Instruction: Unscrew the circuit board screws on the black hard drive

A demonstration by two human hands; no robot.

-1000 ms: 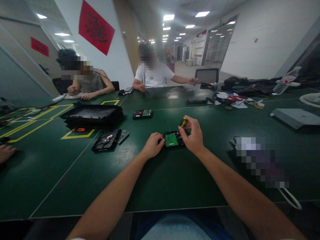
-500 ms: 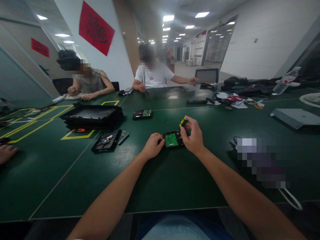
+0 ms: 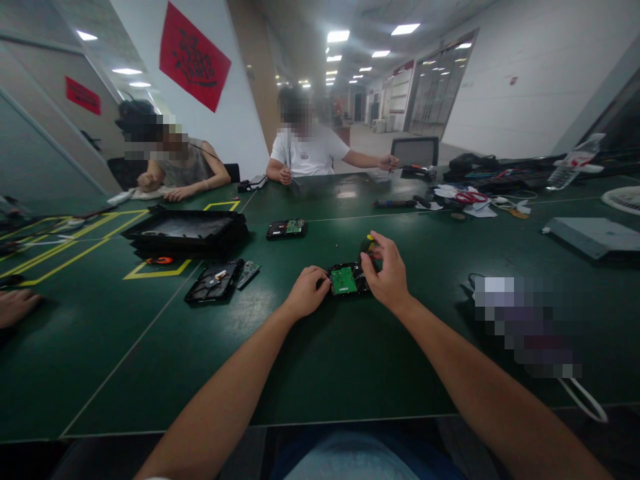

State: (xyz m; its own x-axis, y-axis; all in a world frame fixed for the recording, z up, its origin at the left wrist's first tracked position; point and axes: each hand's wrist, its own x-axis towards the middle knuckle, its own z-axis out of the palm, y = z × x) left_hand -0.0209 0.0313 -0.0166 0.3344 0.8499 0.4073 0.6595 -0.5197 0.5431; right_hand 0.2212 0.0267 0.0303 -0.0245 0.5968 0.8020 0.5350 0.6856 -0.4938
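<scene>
A black hard drive with a green circuit board (image 3: 344,280) lies flat on the green table (image 3: 320,360), in front of me. My left hand (image 3: 309,293) grips the drive's left edge between thumb and fingers. My right hand (image 3: 387,273) is closed on a small yellow and black screwdriver (image 3: 369,245) above the drive's right end. The tool's tip is hidden by that hand.
A second drive (image 3: 286,229) lies beyond, and an opened one (image 3: 214,281) with a loose board (image 3: 248,273) to the left. Black trays (image 3: 185,230) stand behind it. A grey box (image 3: 593,237) is at right. Two people sit opposite; another person's hand (image 3: 17,307) rests far left.
The screwdriver in my right hand has turned a little, showing less of its yellow. My left hand and the drive stay in place. The other person's hand at far left has come slightly further into view.
</scene>
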